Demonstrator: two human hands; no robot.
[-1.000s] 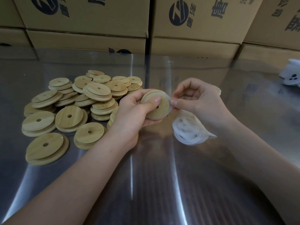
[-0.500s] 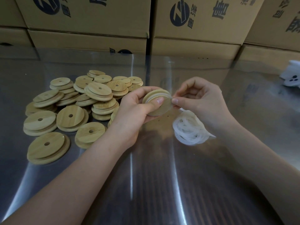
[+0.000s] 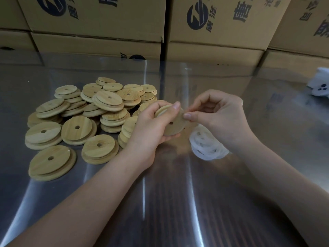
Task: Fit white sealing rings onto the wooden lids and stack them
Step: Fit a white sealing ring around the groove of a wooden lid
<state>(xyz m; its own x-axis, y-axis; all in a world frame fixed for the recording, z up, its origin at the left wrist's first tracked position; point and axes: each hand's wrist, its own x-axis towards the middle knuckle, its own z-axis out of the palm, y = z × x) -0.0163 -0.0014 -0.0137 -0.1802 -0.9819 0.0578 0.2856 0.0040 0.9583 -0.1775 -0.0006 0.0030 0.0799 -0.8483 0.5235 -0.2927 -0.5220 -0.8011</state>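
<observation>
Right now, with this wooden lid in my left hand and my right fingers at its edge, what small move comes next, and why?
Probably slide the pinch of the right hand round the rim to seat the sealing ring. The left hand grips the wooden lid tilted, the right hand pinches at its upper right edge, and a pale band shows only along the upper left rim.

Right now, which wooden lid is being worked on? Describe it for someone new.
Find the heap of wooden lids on the steel table. At its right edge the left hand grips one lid, the only one lifted off the table.
</observation>
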